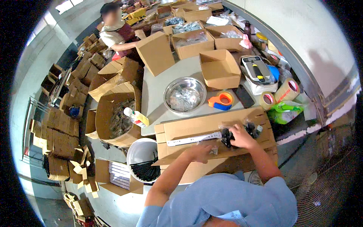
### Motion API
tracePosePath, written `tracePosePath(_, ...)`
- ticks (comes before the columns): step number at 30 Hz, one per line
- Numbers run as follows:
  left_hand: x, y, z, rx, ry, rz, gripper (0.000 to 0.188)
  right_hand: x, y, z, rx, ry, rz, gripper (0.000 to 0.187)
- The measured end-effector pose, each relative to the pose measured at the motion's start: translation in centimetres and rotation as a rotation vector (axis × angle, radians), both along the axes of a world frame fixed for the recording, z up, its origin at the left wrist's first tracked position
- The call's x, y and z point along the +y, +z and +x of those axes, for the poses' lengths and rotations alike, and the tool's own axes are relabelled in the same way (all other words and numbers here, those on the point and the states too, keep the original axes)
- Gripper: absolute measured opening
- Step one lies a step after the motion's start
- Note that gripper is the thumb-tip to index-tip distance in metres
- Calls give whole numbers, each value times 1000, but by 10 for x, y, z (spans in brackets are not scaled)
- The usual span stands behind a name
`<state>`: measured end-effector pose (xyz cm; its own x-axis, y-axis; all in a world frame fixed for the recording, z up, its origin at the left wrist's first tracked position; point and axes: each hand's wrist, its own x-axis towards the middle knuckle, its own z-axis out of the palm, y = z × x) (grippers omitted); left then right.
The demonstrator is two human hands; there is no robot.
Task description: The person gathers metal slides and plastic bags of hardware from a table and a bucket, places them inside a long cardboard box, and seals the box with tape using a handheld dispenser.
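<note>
Just right of the frame's centre, the right hand [240, 138] bends its fingers over black parts [226, 137] on cardboard [189, 126]; I can't tell whether they grip. Lower, the left hand [199, 153] lies near a white strip [194, 139], its grip unclear. The parts look light and hard, best pinched by their edges.

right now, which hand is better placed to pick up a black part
Probably the right hand: it is right at the black parts, while the left hand sits farther off, beside the long pale rail.
</note>
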<state>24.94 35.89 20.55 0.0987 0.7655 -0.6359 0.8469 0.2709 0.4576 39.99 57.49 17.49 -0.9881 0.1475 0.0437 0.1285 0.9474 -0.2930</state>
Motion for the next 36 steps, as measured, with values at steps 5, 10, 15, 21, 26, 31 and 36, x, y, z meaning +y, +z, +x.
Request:
tracePosePath(5, 3, -25, -1, 36, 138, 30, 84, -14, 20, -114, -44, -225, -895, 47)
tracePosePath(10, -2, -19, 5, -101, 53, 254, 85, -16, -42, -230, -112, -677, -2102, 43)
tracePosePath(15, -3, -45, -8, -618, 138, 213, 86, -27, -59, -256, 62, -801, -2181, 29)
tracePosePath(21, -15, -26, 22, 18, 131, 253, 56, -21, -24, -187, 88, -492, -1985, 22)
tracePosePath(26, -27, -6, 34, 97, 248, 384, 47, -14, -24, -109, -29, -482, -1438, 28)
tracePosePath(31, -34, -10, 44, 171, 330, 516, 45, -48, 7, -85, 29, -346, -809, 31)
tracePosePath(36, -40, -12, 54, 198, 481, 466, 48, -60, 3, -63, 317, -58, -766, 53)
